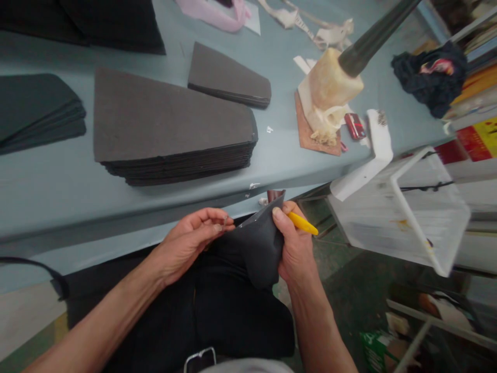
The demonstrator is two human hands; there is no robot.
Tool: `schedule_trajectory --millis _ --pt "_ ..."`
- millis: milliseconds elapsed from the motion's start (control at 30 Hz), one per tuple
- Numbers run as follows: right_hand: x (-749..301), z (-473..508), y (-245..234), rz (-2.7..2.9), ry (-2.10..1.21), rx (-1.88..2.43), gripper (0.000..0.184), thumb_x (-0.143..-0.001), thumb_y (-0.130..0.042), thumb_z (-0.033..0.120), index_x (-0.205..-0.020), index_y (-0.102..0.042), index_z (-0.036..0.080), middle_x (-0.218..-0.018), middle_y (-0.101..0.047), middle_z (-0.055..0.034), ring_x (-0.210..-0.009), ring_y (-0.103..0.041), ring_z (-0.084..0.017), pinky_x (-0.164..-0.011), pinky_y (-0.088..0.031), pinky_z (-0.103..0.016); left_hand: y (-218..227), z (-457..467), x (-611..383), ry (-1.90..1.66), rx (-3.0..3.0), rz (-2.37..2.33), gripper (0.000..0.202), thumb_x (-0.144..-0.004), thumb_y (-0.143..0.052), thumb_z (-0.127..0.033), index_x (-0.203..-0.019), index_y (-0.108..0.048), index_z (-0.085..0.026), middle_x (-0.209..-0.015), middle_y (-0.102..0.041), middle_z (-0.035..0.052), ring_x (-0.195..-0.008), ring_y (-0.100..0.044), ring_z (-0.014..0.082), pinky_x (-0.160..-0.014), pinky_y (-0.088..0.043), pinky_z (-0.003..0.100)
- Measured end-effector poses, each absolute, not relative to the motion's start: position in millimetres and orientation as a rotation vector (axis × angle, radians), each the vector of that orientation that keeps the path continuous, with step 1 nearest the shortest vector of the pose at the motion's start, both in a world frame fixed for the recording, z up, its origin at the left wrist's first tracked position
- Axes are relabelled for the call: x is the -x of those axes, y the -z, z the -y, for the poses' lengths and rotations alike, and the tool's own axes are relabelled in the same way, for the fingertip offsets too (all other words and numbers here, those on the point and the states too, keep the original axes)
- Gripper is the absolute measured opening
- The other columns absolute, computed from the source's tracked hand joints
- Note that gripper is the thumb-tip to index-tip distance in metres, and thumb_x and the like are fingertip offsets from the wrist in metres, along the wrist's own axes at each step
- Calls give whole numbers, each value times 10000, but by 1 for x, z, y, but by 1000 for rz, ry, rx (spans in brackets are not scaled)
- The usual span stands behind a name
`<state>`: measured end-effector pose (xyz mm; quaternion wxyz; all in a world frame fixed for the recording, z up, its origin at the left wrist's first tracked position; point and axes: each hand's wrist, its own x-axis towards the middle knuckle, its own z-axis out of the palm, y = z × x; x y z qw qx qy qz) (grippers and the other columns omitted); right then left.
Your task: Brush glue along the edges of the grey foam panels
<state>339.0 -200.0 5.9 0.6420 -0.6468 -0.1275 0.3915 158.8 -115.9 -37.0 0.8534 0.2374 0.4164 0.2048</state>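
Blue-grey worktable [46,197] runs across the upper half of the frame, the person seated at its near edge, black trousers [155,316] filling the lower centre. Large stack of dark foam-like panels [171,124] at upper centre; shorter stack [229,75] just above it, toward the top; third stack [34,109] at far left. Right of these, a pale waxy block [330,85] with a dark rod [373,36] rising from it sits on a brown board [312,127]. Crumpled dark cloth [429,77] at upper right. White plastic stand [399,207] hangs off the table's right edge, well clear of the hands. Small red object [354,126] beside the board. Both hands are at lower centre, over the lap and below the table edge, nothing between them. Dark panel [258,248] is folded in the right hand [295,248], gripped firmly between thumb and fingers, with a yellow tool [302,223] poking out past the thumb. Left hand [190,243] is just beside the panel's upper edge, in a narrow pinch on a pale sliver [225,221], too small to identify.
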Motion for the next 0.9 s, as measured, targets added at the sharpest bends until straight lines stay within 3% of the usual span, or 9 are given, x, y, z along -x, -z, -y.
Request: schedule_trajectory --millis 200,433,533,733,900 --pt "-340 200 -5 289 -904 1475 520 -691 -973 502 -808 -535 248 -702 -555 78 -645 -484 -103 -587 -442 -215 60 110 -167 -503 -416 -964 293 -712 -951 -146 -949 -782 -175 -993 -826 60 -934 -795 163 -935 -671 262" --pt "-340 198 -5 290 -922 1489 529 -693 -975 536 -817 -548 250 -696 -541 76 -632 -454 -103 -572 -424 -221 38 121 -169 -605 -660 -1019 398 -703 -1027 -415 -901 -778 -174 -931 -813 49 -877 -757 164 -836 -618 236" --pt "-339 198 -5 291 -923 1479 538 -687 -982 535 -804 -544 244 -708 -548 72 -649 -467 -103 -591 -434 -222 26 119 -168 -667 -831 -1064 363 -729 -1022 -405 -893 -783 -185 -856 -782 25 -812 -692 157 -768 -561 242" --pt "-340 199 -1 298 -924 1460 512 -716 -971 516 -802 -545 244 -716 -555 71 -656 -463 -103 -589 -427 -214 25 109 -169 -729 -1045 -1051 373 -840 -898 -461 -1076 -798 -190 -1160 -834 97 -1116 -762 261 -1004 -609 357" --pt "-341 201 1 297 -917 1456 496 -720 -970 503 -807 -557 242 -709 -544 76 -659 -460 -102 -593 -426 -207 31 108 -170 -738 -1120 -1033 366 -890 -823 -442 -1131 -766 -171 -1190 -836 126 -1171 -781 288 -1017 -645 400"
